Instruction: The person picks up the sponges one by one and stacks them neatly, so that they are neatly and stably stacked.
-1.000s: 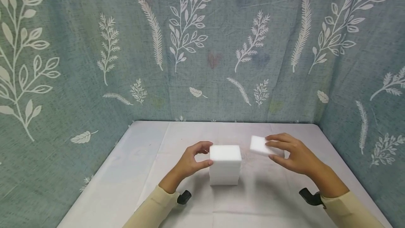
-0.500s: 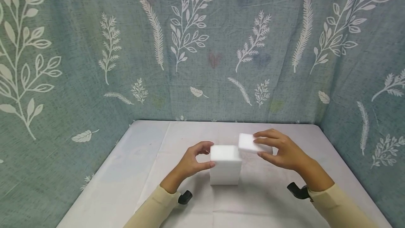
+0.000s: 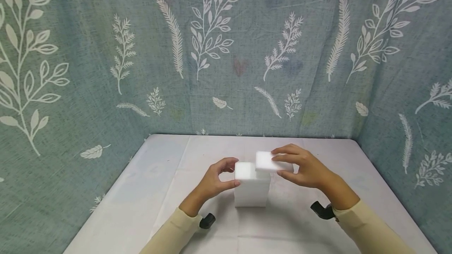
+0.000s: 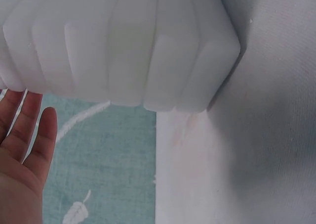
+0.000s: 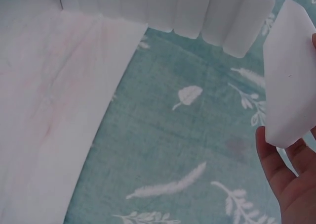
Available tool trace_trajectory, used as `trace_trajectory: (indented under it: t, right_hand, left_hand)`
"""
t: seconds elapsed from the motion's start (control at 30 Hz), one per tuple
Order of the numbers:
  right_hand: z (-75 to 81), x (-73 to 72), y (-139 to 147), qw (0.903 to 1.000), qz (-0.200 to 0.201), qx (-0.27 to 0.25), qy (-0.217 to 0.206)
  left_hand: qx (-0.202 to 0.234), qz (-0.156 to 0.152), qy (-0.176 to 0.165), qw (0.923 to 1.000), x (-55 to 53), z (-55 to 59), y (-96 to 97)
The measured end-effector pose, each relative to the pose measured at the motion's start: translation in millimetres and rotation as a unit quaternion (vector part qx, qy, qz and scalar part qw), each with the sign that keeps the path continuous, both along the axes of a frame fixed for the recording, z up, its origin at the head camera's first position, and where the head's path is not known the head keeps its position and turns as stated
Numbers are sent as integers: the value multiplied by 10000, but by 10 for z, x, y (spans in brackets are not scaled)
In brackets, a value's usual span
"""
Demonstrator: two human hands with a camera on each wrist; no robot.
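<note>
A stack of several white sponges (image 3: pixel 250 193) stands upright on the table in the head view. My left hand (image 3: pixel 215 181) holds its upper left end, thumb on the near side and fingers on the far side. In the left wrist view its fingertips (image 4: pixel 47 122) lie along the stack's edge. From the right, my right hand (image 3: pixel 303 167) grips one loose white sponge (image 3: pixel 266 162) by its sides. That sponge overlaps the right part of the stack's top in the head view. In the right wrist view, a gap shows between the held sponge (image 5: pixel 291 75) and the stack (image 5: pixel 187 11).
A pale cloth covers the table (image 3: pixel 169 167). Green-blue fabric (image 3: pixel 226 50) with white leaf prints hangs behind it and along both sides. Each wrist carries a black camera mount (image 3: pixel 207 221) by a cream sleeve (image 3: pixel 173 230).
My right hand has carried the loose sponge leftward, from right of the stack to over the right part of its top. The left hand and the stack have hardly moved.
</note>
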State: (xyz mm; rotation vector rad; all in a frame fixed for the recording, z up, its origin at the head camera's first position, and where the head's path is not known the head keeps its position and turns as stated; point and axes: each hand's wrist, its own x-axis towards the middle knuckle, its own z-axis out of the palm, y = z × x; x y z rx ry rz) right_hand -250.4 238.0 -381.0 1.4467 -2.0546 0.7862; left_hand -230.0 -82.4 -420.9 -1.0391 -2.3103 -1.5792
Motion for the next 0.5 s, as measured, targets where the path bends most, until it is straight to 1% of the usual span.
trace_trajectory:
  t: [0.3, 0.5]
  right_hand:
    - [-1, -23, -168, 9997, -19, 136, -222]
    - [-44, -27, -289, 9992, -10, 116, -376]
  left_hand:
    - [16, 37, -74, 10000, 0, -12, 21]
    - [82, -43, -149, 9998, -15, -5, 21]
